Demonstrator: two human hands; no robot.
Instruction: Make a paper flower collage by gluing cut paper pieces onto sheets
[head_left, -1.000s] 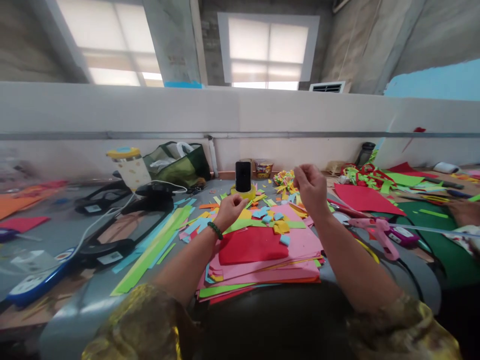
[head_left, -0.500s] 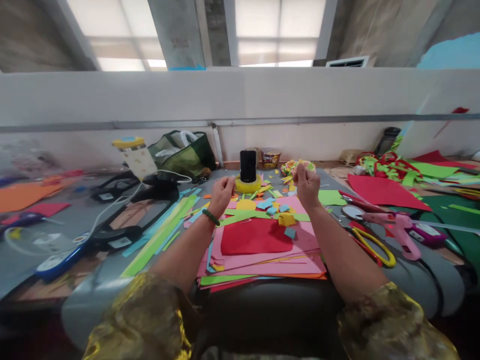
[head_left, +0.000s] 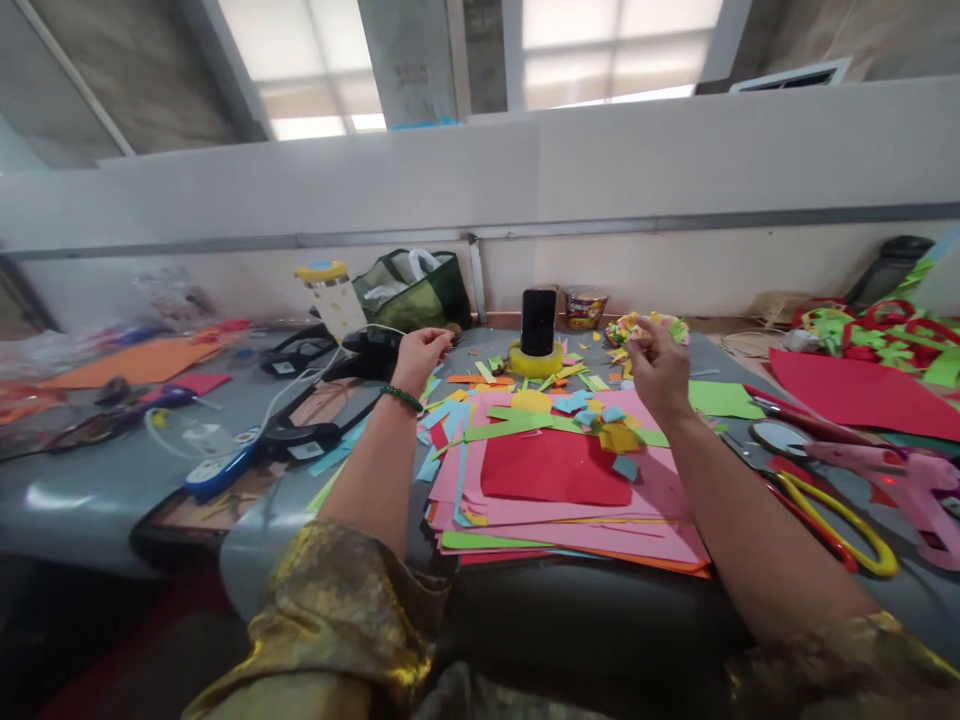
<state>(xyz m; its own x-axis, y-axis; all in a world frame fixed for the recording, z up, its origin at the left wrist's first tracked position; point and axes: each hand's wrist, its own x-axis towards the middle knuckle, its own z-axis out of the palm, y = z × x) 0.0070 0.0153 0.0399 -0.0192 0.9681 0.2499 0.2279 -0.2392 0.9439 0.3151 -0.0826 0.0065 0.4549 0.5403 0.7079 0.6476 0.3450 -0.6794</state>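
The left hand and right hand are hovering well apart, fingers bending inward; whether they are holding anything, I cannot tell; loose scraps are lying on the stack, so a low sweep could be scattering them

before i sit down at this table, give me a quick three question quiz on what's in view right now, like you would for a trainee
1. Multiple choice: what colour is the beaded bracelet? A, red; B, green; C, white.
2. True or false: the phone stands upright, farther from the person than the paper stack.
3. Short answer: which is nearer the pink glue gun, the left hand or the right hand?

Key: 1, B; 2, true; 3, the right hand.
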